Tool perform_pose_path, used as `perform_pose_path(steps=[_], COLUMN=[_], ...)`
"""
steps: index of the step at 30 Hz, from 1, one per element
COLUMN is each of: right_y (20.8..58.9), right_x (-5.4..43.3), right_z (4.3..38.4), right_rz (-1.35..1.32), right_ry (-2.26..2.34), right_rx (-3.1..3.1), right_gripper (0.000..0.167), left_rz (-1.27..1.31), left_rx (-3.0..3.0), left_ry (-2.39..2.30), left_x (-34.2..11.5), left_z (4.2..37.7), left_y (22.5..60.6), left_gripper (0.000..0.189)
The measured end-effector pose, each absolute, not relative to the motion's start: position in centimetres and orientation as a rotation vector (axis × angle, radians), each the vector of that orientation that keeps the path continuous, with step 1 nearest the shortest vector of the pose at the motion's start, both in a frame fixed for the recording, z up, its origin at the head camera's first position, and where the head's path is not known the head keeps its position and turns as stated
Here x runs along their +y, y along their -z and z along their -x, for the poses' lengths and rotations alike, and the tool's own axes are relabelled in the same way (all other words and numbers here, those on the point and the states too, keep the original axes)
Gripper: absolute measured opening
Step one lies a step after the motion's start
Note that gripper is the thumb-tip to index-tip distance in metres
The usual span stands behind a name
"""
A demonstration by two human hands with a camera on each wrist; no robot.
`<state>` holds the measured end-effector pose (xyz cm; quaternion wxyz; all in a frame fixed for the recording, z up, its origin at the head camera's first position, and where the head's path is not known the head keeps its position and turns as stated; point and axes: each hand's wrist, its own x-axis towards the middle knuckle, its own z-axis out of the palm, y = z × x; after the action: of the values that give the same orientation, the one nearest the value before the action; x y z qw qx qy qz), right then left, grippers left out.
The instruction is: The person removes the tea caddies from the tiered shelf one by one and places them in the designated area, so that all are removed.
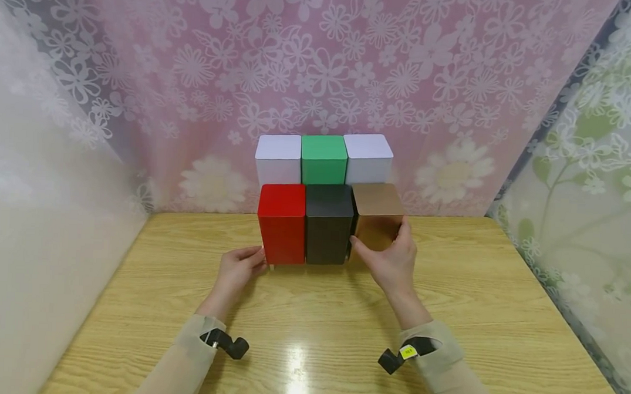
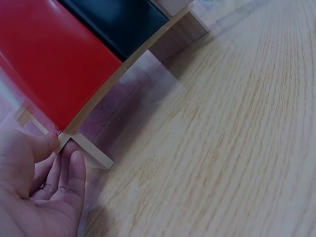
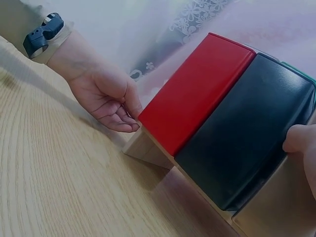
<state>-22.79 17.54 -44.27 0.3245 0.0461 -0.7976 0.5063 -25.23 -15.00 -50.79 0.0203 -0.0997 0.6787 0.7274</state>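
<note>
The base of the brown box [image 1: 377,200] is hidden from you by your right hand [image 1: 392,262], so you cannot tell whether it rests on the wooden stand [image 2: 94,153]. Most of your right fingers are out of sight round its right side, and the right wrist view cuts that hand off at the edge. The front row covers the lower part of the far row: a left white box [image 1: 278,171], a green box [image 1: 324,159] and a right white box [image 1: 368,164].

Both your forearms come in from the near side and slant inward. Your right hand spans the brown box, its thumb at the left side by the black box [image 1: 328,233]. Your left hand [image 1: 240,270] is narrow, thumb and fingers pinching the stand's near left corner under the red box [image 1: 282,236].

The red and black boxes stand with long axes rising from the stand, side by side; the brown box is at the right end of that near row, its top skewed slightly against the black one. The stand's board runs left to right, a leg slanting down to the table [image 1: 300,314] at its left end.
</note>
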Motion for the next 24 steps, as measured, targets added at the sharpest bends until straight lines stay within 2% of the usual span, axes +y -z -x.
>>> perform_pose_path(steps=[7,24], right_y=[44.54,44.47], right_x=[17.20,17.30], right_z=[22.88,22.68], right_rz=[-0.059,-0.076], right_ry=[-1.316,-1.342], right_rx=[-2.093,-1.986], right_gripper=[0.092,0.082], left_rz=[0.312,0.305], left_rx=[2.105,2.083], left_ry=[-2.251,-2.270], left_x=[-14.95,-15.07], left_z=[25.18,25.21], left_y=[50.53,50.78], left_gripper=[0.032,0.033])
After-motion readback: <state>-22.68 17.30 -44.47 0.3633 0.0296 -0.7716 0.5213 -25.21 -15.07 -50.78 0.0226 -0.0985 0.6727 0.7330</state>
